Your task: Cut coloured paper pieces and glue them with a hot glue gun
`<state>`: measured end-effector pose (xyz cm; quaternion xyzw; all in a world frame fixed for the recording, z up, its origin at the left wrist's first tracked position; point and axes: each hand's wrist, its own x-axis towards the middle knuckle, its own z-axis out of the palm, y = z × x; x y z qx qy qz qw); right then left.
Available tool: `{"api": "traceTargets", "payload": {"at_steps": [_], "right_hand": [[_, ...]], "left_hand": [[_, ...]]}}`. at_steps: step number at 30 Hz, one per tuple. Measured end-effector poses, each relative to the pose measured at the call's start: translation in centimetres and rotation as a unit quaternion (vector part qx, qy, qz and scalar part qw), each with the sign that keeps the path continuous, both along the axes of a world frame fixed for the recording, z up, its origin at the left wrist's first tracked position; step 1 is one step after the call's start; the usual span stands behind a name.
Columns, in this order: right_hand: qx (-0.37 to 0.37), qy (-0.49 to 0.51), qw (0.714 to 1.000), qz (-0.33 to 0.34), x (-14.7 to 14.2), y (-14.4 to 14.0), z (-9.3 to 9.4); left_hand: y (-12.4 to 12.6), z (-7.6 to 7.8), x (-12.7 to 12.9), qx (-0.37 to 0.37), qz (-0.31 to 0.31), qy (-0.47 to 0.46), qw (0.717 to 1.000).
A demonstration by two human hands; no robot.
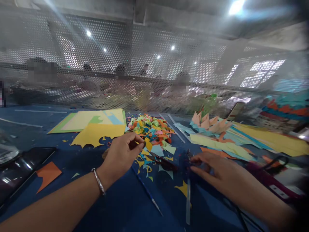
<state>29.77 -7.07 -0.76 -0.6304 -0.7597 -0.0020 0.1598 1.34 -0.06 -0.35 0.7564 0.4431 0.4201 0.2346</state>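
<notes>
My left hand point(123, 154) is closed in a pinch, with a small dark bit at the fingertips that I cannot make out. Just beyond it is a heap of curled and cut paper scraps point(154, 127) in many colours. My right hand point(212, 167), blurred, has its fingers apart beside a dark tool that looks like a glue gun point(189, 161); a clear glue stick point(188, 203) sticks out toward me. Between the hands lie dark-handled scissors point(166, 163) and a thin blue brush-like tool point(147, 190). Yellow paper with scalloped cuts point(101, 132) lies behind my left hand.
Stacked pale sheets point(82, 117) lie at the back left, a black phone-like slab point(21, 170) at far left. Pointed peach paper pieces point(207, 120), paper strips point(219, 145) and a purple power strip point(277, 187) are on the right. A perforated screen point(135, 64) stands behind.
</notes>
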Motion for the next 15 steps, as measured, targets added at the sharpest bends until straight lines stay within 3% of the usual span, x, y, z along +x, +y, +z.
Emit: {"api": "traceTargets", "payload": {"at_steps": [5, 11, 15], "right_hand": [[0.007, -0.038, 0.999, -0.029, 2.3, -1.9, -2.3], [-0.011, -0.035, 0.999, -0.003, 1.3, -1.3, -1.7], [-0.029, 0.033, 0.999, -0.018, 1.3, -1.2, -1.6]], "left_hand": [[0.2, -0.4, 0.1, -0.03, -0.024, -0.028, 0.999], [0.3, -0.7, 0.1, -0.051, -0.031, -0.018, 0.998], [0.5, -0.8, 0.1, -0.06, -0.053, -0.026, 0.997]]}}
